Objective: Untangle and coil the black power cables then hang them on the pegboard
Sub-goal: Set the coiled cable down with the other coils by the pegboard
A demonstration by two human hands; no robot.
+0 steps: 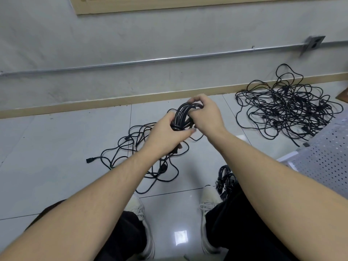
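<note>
Your knees and shoes [209, 208] frame a narrow strip of floor [47, 147]. Above it your left hand [165, 136] grips the coil [183, 114] at its wrapped waist, and your right hand [205, 112] pinches its top loops. You seem to be finishing this wrap; next tuck the end. Loose cable [131, 147] lies below, the big tangle [286, 104] by the wall, the pegboard [323, 157] at your right.

A black cable bundle [185, 117] is looped up and held above the floor. Loose cable [143, 157] lies tangled below it. A big messy pile [286, 104] sits far right by the wall.
</note>
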